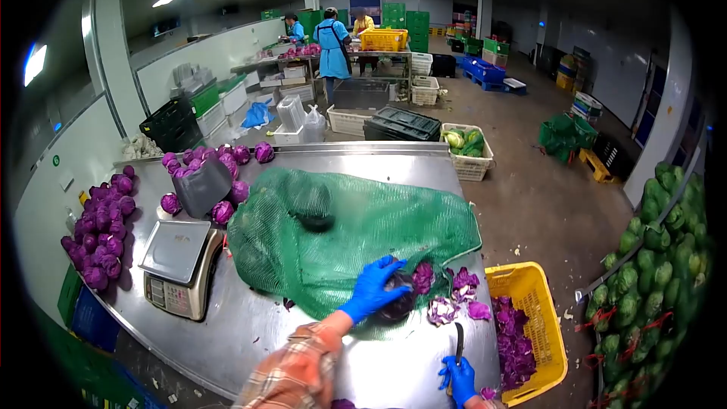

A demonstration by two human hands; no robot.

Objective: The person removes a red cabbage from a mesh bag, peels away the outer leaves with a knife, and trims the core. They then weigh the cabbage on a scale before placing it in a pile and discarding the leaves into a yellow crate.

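My left hand, in a blue glove, is closed over a dark purple cabbage at the mouth of a green mesh bag. My right hand, also gloved in blue, grips a knife near the table's front right edge, its curved blade pointing away from me. Another purple cabbage lies just right of the held one. Cut leaves and trimmings are scattered between the bag and the yellow crate, which holds purple leaves.
A scale stands on the steel table at left. Purple cabbages are piled at the far left, others around a grey bin. Bagged green vegetables are stacked at right. Several people work at a rear table.
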